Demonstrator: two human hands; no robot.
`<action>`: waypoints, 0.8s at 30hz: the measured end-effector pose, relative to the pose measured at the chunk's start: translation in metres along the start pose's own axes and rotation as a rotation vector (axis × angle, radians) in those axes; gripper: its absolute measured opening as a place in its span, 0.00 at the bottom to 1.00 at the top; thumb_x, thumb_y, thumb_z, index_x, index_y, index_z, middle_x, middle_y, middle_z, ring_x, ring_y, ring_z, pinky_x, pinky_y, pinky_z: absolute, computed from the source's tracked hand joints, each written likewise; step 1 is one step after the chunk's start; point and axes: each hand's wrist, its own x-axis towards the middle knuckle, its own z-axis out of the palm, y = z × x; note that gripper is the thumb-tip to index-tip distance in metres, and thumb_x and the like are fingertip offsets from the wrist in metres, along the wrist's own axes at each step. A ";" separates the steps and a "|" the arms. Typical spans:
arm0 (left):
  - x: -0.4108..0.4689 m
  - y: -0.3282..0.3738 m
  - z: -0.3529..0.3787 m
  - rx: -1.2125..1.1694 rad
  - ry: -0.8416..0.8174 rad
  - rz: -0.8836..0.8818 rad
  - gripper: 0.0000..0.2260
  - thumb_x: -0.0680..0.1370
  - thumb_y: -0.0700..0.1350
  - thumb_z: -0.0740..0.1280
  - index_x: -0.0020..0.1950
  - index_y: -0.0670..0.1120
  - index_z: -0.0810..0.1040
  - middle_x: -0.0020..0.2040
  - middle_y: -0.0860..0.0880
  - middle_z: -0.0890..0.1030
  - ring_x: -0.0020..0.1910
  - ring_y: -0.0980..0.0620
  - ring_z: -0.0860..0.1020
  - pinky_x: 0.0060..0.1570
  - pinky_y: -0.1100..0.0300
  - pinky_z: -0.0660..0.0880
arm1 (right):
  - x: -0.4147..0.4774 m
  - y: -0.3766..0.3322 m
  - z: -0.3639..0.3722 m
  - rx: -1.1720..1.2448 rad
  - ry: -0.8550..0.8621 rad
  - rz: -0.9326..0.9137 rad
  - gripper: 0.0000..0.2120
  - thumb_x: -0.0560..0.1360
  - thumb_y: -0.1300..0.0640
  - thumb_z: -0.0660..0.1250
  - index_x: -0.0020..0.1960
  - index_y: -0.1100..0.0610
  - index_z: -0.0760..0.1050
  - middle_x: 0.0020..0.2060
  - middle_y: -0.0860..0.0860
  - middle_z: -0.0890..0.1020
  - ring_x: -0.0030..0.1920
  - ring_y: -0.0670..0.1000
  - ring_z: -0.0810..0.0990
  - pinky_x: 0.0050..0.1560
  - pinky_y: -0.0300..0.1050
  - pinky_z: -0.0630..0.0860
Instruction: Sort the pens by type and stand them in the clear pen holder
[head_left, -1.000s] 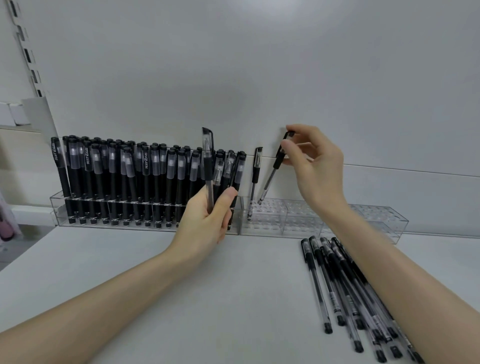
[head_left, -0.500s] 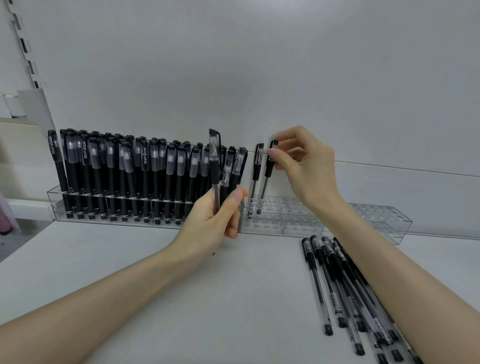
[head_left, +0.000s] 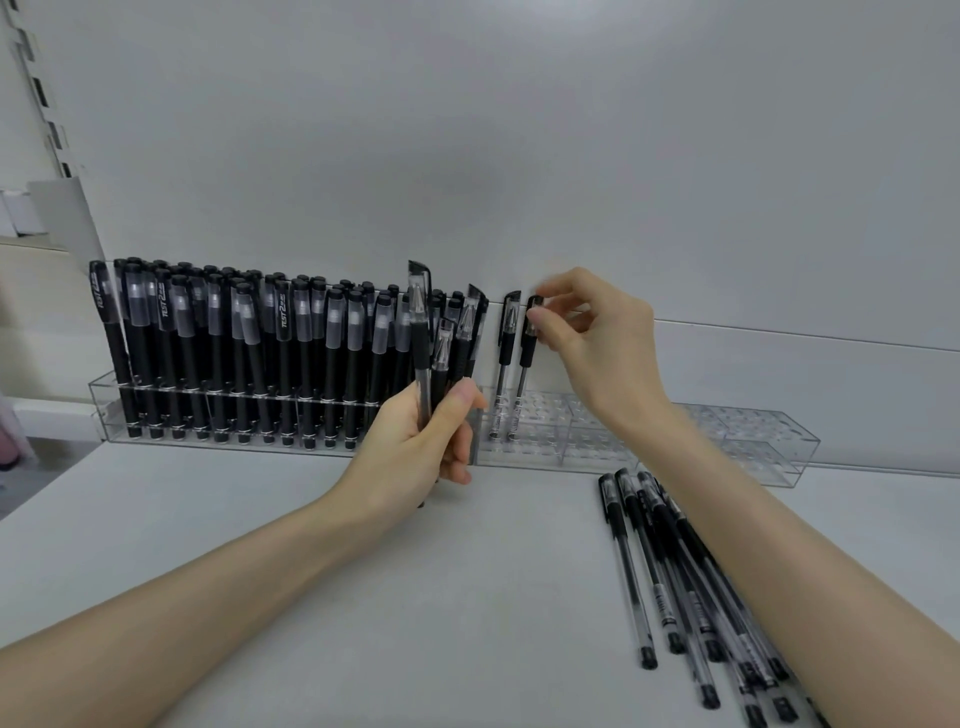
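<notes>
While right hand (head_left: 602, 353) pinches pen (head_left: 525, 353) in back-edge holder (head_left: 753, 457) | left hand (head_left: 410, 452) grips spares (head_left: 421, 332) | I'd seat it upright, then release.

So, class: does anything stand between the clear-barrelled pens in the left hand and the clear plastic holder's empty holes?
Yes. Two black-capped clear pens already stand at the left end of the near-empty clear plastic holder, nearest the left hand, and the right hand, pinching one's cap, hangs over the free holes beyond.
</notes>
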 end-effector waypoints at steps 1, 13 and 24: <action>0.000 0.000 0.000 0.013 -0.001 0.006 0.11 0.80 0.49 0.59 0.48 0.43 0.76 0.27 0.49 0.71 0.24 0.54 0.70 0.29 0.62 0.73 | 0.000 0.000 0.000 -0.014 -0.003 -0.009 0.05 0.73 0.61 0.70 0.49 0.57 0.79 0.38 0.52 0.81 0.40 0.53 0.81 0.46 0.55 0.78; -0.005 0.004 0.010 0.007 -0.195 0.028 0.14 0.80 0.48 0.59 0.50 0.39 0.77 0.28 0.48 0.69 0.25 0.53 0.66 0.26 0.64 0.64 | -0.009 -0.050 -0.030 0.340 -0.448 0.157 0.12 0.74 0.59 0.70 0.57 0.58 0.76 0.44 0.63 0.83 0.45 0.57 0.83 0.49 0.49 0.81; -0.002 0.004 0.004 -0.006 -0.032 0.013 0.12 0.81 0.46 0.59 0.47 0.39 0.76 0.32 0.49 0.73 0.28 0.53 0.72 0.30 0.59 0.75 | 0.009 -0.032 -0.052 0.296 0.056 0.113 0.15 0.71 0.63 0.73 0.49 0.51 0.69 0.35 0.58 0.83 0.35 0.56 0.84 0.41 0.55 0.82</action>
